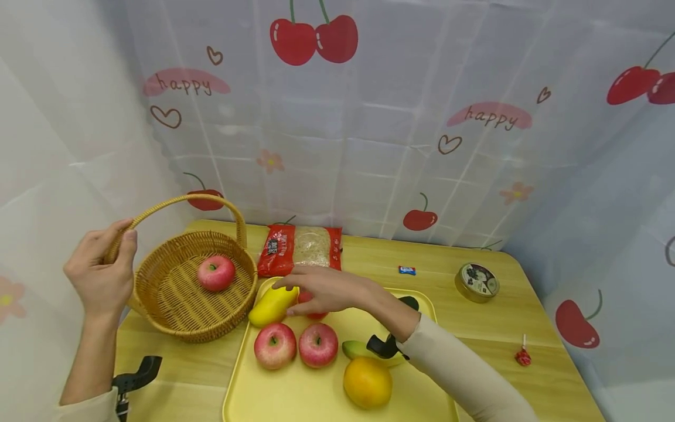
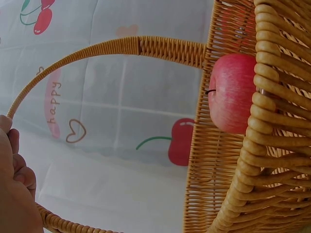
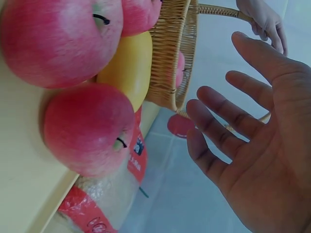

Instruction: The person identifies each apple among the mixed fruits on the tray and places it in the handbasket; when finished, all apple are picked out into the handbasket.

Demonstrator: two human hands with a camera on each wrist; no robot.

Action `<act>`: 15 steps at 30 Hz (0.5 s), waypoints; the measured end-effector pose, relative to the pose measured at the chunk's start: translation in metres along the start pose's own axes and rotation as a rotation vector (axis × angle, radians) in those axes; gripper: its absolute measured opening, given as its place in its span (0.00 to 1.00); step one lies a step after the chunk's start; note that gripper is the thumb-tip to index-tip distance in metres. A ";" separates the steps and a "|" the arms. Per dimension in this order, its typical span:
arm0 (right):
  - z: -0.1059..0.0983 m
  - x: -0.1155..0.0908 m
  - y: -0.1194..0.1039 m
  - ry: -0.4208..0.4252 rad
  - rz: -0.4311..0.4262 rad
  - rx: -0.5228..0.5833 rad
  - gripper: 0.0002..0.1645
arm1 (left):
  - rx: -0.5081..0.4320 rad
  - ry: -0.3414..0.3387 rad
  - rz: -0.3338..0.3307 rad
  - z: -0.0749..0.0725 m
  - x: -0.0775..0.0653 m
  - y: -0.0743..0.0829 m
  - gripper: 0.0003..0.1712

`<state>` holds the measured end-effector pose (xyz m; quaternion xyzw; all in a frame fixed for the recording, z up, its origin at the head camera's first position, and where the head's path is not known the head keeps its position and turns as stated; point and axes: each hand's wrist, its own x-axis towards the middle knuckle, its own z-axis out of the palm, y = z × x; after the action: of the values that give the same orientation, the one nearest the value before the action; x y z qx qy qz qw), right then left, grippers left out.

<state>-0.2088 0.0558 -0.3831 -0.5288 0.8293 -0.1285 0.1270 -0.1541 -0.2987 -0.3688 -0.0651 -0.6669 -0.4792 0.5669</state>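
My left hand (image 1: 102, 266) grips the arched handle (image 1: 181, 199) of a wicker basket (image 1: 195, 335). One red apple (image 1: 216, 273) lies in that basket. My right hand (image 1: 327, 289) holds nothing; in the right wrist view its fingers are spread and slightly bent. It reaches over the far left part of a yellow tray (image 1: 295, 398), above a yellow mango (image 1: 270, 309) and an apple (image 3: 90, 128), which it partly hides in the head view. Nearer the front of the tray sit two more apples, a left one (image 1: 275, 346) and a right one (image 1: 319, 344).
An orange-yellow round fruit (image 1: 367, 383), a green elongated fruit (image 1: 355, 350) and a dark item (image 1: 408, 303) lie on the tray near my right forearm. Behind it is a red-ended bag (image 1: 311, 246). A small blue packet (image 1: 407, 270), round tin (image 1: 477, 282) and lollipop (image 1: 523, 356) lie right.
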 end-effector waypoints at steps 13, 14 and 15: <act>0.011 -0.032 0.018 0.012 0.027 0.125 0.31 | -0.008 -0.002 -0.005 0.000 0.000 -0.002 0.08; 0.012 -0.034 0.019 0.015 0.029 0.132 0.31 | -0.008 -0.002 -0.005 0.000 0.000 -0.002 0.08; 0.013 -0.035 0.021 0.018 0.030 0.140 0.31 | -0.008 -0.002 -0.005 0.000 0.000 -0.002 0.08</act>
<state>-0.2080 0.0952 -0.3999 -0.5049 0.8273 -0.1890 0.1578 -0.1554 -0.3002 -0.3702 -0.0660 -0.6656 -0.4832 0.5649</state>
